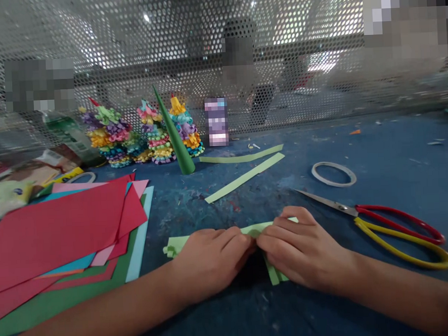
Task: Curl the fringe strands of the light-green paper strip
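Observation:
My left hand (211,257) and my right hand (300,249) meet fingertip to fingertip at the front of the blue table (386,151). Both are closed in a pinch on a light green paper strip with cut fringes (175,245), which pokes out to the left of my left hand and below my right hand. Most of the strip is hidden under the fingers.
A stack of red, pink, green and blue paper sheets (63,234) lies at left. Scissors with red and yellow handles (393,225) and a tape ring (333,174) lie at right. Two loose green strips (244,178), a green paper cone (176,135) and colourful paper trees (114,135) stand before a perforated metal screen (189,45).

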`<state>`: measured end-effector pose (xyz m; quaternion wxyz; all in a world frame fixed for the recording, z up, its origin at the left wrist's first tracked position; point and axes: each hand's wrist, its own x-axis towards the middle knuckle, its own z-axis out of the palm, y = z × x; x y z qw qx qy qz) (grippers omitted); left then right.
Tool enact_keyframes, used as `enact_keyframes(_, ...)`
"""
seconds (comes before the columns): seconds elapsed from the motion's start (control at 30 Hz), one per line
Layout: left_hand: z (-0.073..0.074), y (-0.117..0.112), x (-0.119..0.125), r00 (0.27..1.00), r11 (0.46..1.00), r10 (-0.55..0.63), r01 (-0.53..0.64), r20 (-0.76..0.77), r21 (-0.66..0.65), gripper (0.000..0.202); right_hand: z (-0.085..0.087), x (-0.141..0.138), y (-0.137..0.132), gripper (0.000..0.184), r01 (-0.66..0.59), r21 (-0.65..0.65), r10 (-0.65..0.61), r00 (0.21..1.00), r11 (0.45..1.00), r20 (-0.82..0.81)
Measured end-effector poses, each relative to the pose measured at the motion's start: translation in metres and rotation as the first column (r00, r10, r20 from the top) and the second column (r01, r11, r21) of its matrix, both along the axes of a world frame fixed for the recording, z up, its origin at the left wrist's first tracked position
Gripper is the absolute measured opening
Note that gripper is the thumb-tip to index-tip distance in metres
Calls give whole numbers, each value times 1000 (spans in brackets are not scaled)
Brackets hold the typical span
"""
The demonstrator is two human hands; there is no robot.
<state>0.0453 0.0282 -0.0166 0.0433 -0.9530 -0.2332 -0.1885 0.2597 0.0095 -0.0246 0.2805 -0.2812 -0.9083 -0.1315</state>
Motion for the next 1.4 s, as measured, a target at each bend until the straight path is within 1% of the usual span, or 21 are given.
enact_keyframes(0.13,2,-1,0,999,995,-7,2,-53,-103,13,-1,-2,-1,7,10,6,-10,999,1000,-37)
enact_keyframes(0.23,2,-1,1,998,996,0,-5,-57,-84,13,-2,-4,-1,5,19,-16,-19,999,1000,-45)
enact_keyframes(0.33,2,-3,1,998,998,37,-39,-44,-52,15,-2,-5,0,4,32,-35,-33,999,999,-36)
enact_keyframes(0.4,1,-4,1,999,999,41,-42,-21,-2,16,-1,-5,0,3,30,-45,-32,999,999,-32)
enact_keyframes(0.5,1,-4,0,1000,988,11,-15,26,153,16,-1,-4,0,4,24,-39,-25,999,999,-31)
enact_keyframes(0.57,1,-4,1,998,973,-1,-12,58,229,16,-1,-4,-1,7,27,-31,-28,999,999,-26)
enact_keyframes(0.7,-1,-3,1,998,969,15,-31,68,246,13,-1,-5,-2,10,35,-74,-38,999,997,-37)
enact_keyframes(0.83,0,-3,0,1000,961,18,-23,20,274,8,0,-8,-1,11,34,-175,-44,998,984,-52)
enact_keyframes(0.93,3,-4,-1,1000,949,7,-2,-16,316,12,1,-8,0,14,28,-250,-44,997,968,-58)
enact_keyframes(1.03,5,-4,-2,999,934,18,-1,-45,356,16,2,-7,0,15,10,-294,-31,997,956,-65)
enact_keyframes(1.2,4,-3,-2,993,901,44,9,-113,434,18,2,-8,5,18,39,-311,-57,997,950,-47)
enact_keyframes(1.33,4,-1,-2,973,882,105,3,-203,471,19,5,-7,7,22,87,-288,-73,996,954,57)
enact_keyframes(1.4,5,2,-4,966,862,121,11,-227,507,19,8,-7,7,22,110,-289,-84,991,951,101)
